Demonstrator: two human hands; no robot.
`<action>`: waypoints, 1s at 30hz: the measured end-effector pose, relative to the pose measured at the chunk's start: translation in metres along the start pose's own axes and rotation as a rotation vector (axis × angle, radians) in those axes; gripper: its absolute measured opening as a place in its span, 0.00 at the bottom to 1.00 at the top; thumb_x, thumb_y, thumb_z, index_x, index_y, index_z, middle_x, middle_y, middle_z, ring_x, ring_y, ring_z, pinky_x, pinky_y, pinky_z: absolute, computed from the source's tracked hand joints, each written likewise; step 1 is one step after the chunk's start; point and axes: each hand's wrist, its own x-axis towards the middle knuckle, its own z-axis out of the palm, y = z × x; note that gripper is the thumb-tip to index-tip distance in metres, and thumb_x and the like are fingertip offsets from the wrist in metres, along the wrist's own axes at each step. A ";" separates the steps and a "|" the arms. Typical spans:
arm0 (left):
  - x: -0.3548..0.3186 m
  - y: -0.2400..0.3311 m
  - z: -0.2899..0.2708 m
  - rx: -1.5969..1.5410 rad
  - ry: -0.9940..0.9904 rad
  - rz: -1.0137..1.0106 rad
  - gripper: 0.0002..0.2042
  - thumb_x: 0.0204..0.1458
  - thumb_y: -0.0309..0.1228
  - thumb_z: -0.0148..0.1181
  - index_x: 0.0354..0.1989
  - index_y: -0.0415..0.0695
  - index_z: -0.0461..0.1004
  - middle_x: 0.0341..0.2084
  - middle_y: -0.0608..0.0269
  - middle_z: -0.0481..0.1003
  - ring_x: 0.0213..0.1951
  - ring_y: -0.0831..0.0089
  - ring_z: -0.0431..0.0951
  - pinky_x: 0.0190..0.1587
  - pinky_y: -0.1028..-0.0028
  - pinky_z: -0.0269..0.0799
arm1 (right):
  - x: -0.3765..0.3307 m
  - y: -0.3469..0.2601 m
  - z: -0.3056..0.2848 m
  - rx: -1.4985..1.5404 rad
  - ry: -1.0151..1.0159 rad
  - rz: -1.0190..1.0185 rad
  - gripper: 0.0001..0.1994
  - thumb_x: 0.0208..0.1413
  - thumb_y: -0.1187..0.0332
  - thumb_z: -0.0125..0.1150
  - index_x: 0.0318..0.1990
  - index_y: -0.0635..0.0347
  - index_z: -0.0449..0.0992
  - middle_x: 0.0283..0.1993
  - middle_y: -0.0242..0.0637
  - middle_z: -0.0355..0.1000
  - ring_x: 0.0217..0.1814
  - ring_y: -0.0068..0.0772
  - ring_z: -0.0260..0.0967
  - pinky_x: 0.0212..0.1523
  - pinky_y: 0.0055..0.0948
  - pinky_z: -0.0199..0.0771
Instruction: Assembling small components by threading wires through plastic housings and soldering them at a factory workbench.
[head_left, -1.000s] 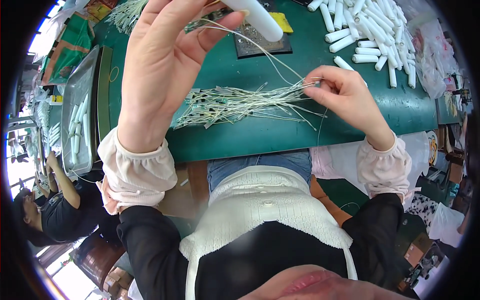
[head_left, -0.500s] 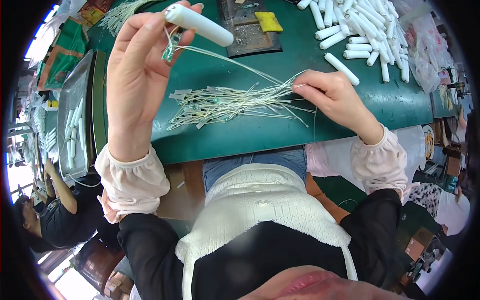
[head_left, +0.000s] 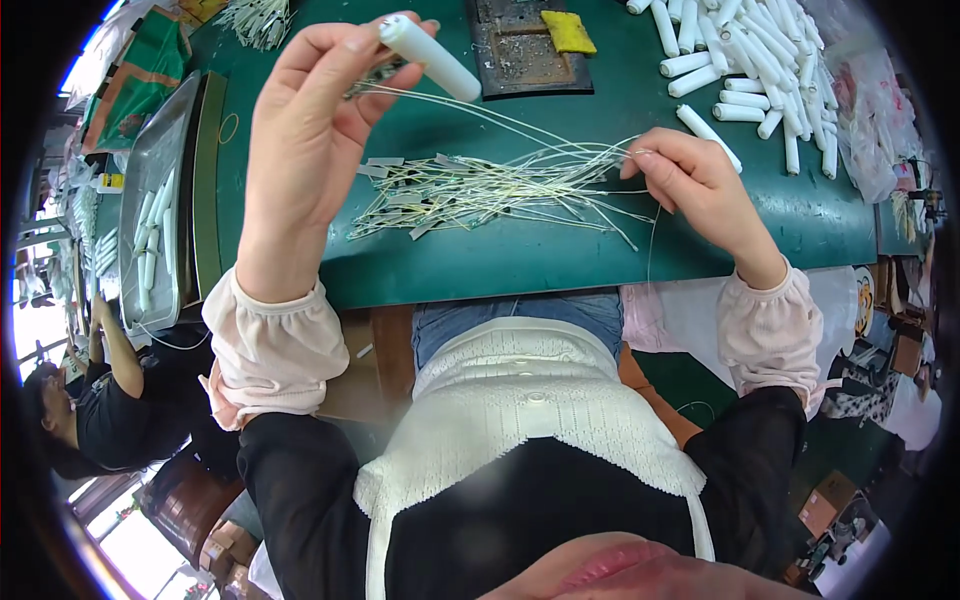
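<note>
At the table's left edge stands a clear plastic tray (head_left: 160, 190); it contains several white tubes (head_left: 150, 240) lying lengthwise. Just right of it, the green table (head_left: 560, 250) begins. The left hand (head_left: 310, 140) is raised above the table's left part, fingers pinched around one white tube (head_left: 430, 58) and the end of a thin pale wire (head_left: 500, 115) that runs from it down toward the right. Below, near the table's front edge, lies a loose bundle of wires (head_left: 480, 190) with small grey tabs. At the far edge sits a dark flat tray (head_left: 520, 50), with a yellow sponge (head_left: 568, 30) resting in its right corner. The right hand (head_left: 700, 190) is closed in a narrow pinch on the wire ends at the bundle's right end. A heap of white tubes (head_left: 740, 60) occupies the far right corner.
</note>
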 end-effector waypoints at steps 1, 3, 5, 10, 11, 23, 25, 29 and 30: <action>-0.001 -0.003 0.005 0.014 -0.022 0.009 0.05 0.60 0.27 0.49 0.36 0.39 0.69 0.50 0.46 0.71 0.57 0.53 0.68 0.50 0.74 0.76 | 0.001 -0.001 0.001 0.002 -0.001 0.001 0.10 0.62 0.69 0.48 0.35 0.67 0.73 0.22 0.27 0.63 0.20 0.14 0.55 0.21 0.17 0.54; -0.001 -0.007 0.013 0.006 -0.011 -0.001 0.05 0.59 0.28 0.51 0.36 0.40 0.69 0.46 0.49 0.73 0.54 0.57 0.71 0.49 0.73 0.75 | 0.002 -0.003 0.002 -0.014 0.020 -0.068 0.11 0.63 0.69 0.47 0.34 0.66 0.72 0.22 0.27 0.63 0.20 0.14 0.55 0.21 0.17 0.54; -0.004 -0.007 0.016 -0.003 0.004 -0.013 0.05 0.58 0.29 0.54 0.36 0.42 0.70 0.44 0.52 0.75 0.51 0.61 0.75 0.49 0.71 0.75 | 0.002 -0.006 0.003 -0.023 0.018 -0.073 0.11 0.63 0.69 0.47 0.34 0.66 0.72 0.22 0.27 0.63 0.20 0.13 0.55 0.21 0.17 0.54; -0.004 0.006 0.011 0.014 0.033 0.028 0.04 0.60 0.27 0.49 0.36 0.39 0.68 0.50 0.48 0.71 0.57 0.53 0.68 0.51 0.74 0.75 | -0.002 -0.005 0.001 -0.062 0.027 -0.107 0.10 0.62 0.69 0.47 0.33 0.65 0.72 0.22 0.27 0.63 0.20 0.13 0.55 0.21 0.17 0.54; -0.005 0.010 0.013 0.014 0.097 0.042 0.04 0.60 0.26 0.49 0.36 0.39 0.69 0.50 0.47 0.71 0.58 0.52 0.67 0.51 0.73 0.75 | -0.003 -0.006 -0.002 -0.100 0.009 -0.069 0.10 0.61 0.70 0.48 0.33 0.66 0.73 0.22 0.28 0.65 0.20 0.14 0.56 0.21 0.18 0.56; -0.013 0.026 0.060 0.037 0.230 0.008 0.05 0.58 0.27 0.53 0.32 0.41 0.65 0.42 0.50 0.73 0.51 0.55 0.73 0.41 0.74 0.81 | -0.007 -0.018 0.012 -0.320 0.010 -0.315 0.04 0.53 0.75 0.55 0.30 0.67 0.74 0.23 0.37 0.71 0.20 0.25 0.66 0.22 0.22 0.63; -0.014 0.023 0.060 0.041 0.236 -0.012 0.05 0.58 0.28 0.53 0.32 0.41 0.65 0.42 0.50 0.73 0.51 0.55 0.73 0.40 0.74 0.81 | -0.008 -0.019 0.012 -0.345 -0.004 -0.285 0.05 0.53 0.74 0.57 0.30 0.67 0.74 0.21 0.37 0.70 0.18 0.25 0.64 0.20 0.23 0.61; -0.016 0.022 0.064 0.014 0.218 -0.027 0.05 0.58 0.27 0.53 0.32 0.41 0.65 0.41 0.50 0.73 0.50 0.55 0.74 0.39 0.73 0.81 | -0.010 -0.018 0.013 -0.401 0.038 -0.182 0.05 0.52 0.73 0.58 0.31 0.66 0.74 0.19 0.37 0.68 0.17 0.25 0.63 0.20 0.23 0.60; -0.016 0.023 0.064 0.002 0.206 -0.022 0.05 0.58 0.27 0.53 0.32 0.42 0.65 0.41 0.49 0.73 0.50 0.54 0.74 0.39 0.73 0.81 | -0.010 -0.011 0.013 -0.448 0.025 -0.181 0.04 0.52 0.74 0.58 0.31 0.66 0.75 0.18 0.37 0.67 0.17 0.25 0.62 0.19 0.23 0.59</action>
